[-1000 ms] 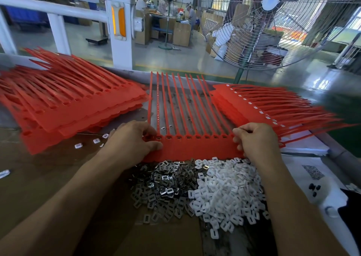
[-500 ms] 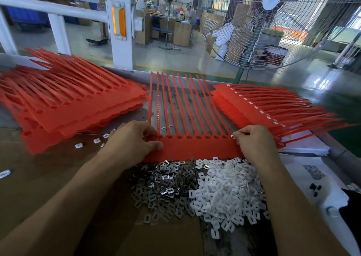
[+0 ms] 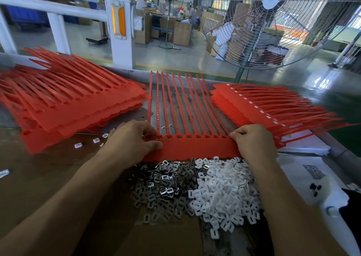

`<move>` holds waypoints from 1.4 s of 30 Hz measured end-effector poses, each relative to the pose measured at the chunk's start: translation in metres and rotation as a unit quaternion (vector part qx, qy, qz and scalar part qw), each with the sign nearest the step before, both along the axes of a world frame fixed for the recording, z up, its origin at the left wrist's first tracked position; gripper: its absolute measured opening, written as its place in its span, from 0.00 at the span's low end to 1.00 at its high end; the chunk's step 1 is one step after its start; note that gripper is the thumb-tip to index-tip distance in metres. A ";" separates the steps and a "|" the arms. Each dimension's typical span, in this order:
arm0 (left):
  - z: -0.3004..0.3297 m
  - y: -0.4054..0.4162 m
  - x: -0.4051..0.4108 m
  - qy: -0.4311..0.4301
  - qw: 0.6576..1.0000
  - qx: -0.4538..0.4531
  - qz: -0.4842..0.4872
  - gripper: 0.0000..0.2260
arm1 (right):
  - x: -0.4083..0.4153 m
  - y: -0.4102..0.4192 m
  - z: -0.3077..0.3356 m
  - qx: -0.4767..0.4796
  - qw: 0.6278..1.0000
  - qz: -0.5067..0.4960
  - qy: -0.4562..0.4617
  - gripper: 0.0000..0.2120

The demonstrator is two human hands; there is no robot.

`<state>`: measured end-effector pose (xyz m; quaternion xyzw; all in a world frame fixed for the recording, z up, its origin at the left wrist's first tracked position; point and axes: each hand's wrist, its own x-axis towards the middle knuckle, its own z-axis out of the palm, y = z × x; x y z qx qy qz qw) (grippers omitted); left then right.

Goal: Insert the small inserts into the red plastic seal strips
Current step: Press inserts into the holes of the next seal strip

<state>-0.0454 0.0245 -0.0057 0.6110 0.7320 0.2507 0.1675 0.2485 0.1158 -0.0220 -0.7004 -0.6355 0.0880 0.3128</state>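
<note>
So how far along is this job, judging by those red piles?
Done: the right stack shows white inserts along its strips. In hand: the middle strip sheet, its slots seemingly filled with metal pieces, held by the left hand and right hand at either end. Left: the bigger left stack with empty slots, plus heaps of metal inserts and white inserts.

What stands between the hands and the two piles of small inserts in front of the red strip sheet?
Nothing visible. The metal pile and white pile lie open just below the red strip sheet, which the left hand and right hand hold at its ends.
</note>
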 end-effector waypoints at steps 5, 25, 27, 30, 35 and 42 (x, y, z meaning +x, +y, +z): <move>0.000 0.000 0.000 -0.002 1.000 0.001 -0.002 0.17 | 0.001 0.002 0.001 -0.015 1.000 -0.011 0.021 0.07; 0.000 0.000 0.000 -0.003 1.000 0.002 -0.002 0.16 | 0.003 0.003 0.000 -0.029 0.997 -0.009 0.072 0.09; 0.000 0.000 0.000 -0.003 1.000 0.003 -0.001 0.16 | 0.003 0.002 0.000 -0.028 0.997 -0.008 0.077 0.09; 0.000 0.000 0.000 -0.006 1.000 0.005 0.000 0.16 | 0.001 0.000 0.000 -0.032 0.997 -0.003 0.075 0.09; 0.000 0.000 0.000 0.003 1.000 0.006 0.000 0.16 | 0.001 0.000 0.002 -0.028 0.996 -0.004 0.085 0.10; 0.000 0.000 0.000 0.004 1.000 0.005 -0.002 0.16 | 0.001 -0.004 0.004 -0.032 0.995 0.004 0.092 0.10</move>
